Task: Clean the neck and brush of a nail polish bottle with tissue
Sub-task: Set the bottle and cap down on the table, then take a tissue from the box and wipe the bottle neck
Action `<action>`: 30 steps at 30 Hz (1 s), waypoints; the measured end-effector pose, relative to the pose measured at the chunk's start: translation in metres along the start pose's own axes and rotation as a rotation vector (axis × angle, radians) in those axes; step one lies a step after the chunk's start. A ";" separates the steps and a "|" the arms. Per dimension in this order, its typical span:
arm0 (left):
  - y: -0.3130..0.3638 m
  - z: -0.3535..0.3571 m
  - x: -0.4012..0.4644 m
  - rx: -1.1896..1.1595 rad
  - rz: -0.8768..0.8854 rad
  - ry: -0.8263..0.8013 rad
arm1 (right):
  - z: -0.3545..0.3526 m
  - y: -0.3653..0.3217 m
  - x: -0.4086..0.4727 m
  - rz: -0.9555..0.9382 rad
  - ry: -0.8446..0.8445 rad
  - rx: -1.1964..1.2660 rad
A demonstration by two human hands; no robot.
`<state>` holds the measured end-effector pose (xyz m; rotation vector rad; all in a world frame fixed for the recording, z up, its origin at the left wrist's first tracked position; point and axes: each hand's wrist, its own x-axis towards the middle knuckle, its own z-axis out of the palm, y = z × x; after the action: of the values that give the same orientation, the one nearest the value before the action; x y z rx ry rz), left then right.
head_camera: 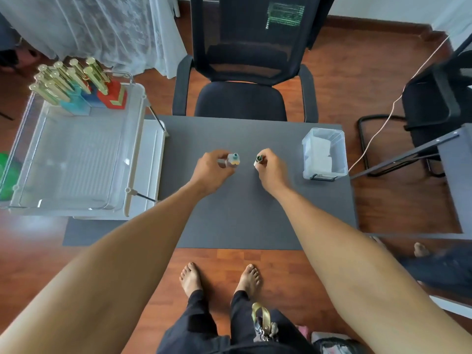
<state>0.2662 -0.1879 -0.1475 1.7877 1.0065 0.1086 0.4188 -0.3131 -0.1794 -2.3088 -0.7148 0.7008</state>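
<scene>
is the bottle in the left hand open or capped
Open: the nail polish bottle in the left hand shows a bare neck, no cap.

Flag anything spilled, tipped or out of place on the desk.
Nothing stands out. The left hand holds the open bottle upright, the right hand grips tissue, and the tissue box stands square.

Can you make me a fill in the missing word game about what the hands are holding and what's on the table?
1. The left hand grips an open nail polish bottle over the ____ table.
2. The right hand holds something dark together with a bit of ____ tissue.
3. The clear tub of white tissues sits nearest the ____ hand.
4. The spare bottles on the tray have ____ caps.

Missing words: grey; white; right; gold
</scene>
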 end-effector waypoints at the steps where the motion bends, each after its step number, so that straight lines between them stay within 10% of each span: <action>1: -0.001 0.001 0.000 -0.005 -0.001 -0.005 | 0.000 0.000 0.000 -0.003 0.001 -0.011; 12: 0.005 0.005 0.006 -0.028 0.004 -0.023 | -0.004 0.008 -0.006 0.106 0.014 0.106; 21: 0.015 0.013 -0.001 -0.033 0.021 -0.018 | -0.096 0.014 0.006 -0.028 0.617 0.124; 30: 0.022 0.015 -0.012 -0.028 0.008 0.032 | -0.156 0.067 0.038 0.075 -0.077 -0.270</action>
<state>0.2782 -0.2093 -0.1321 1.7697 1.0161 0.1561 0.5649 -0.3947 -0.1322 -2.5761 -0.8036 0.7712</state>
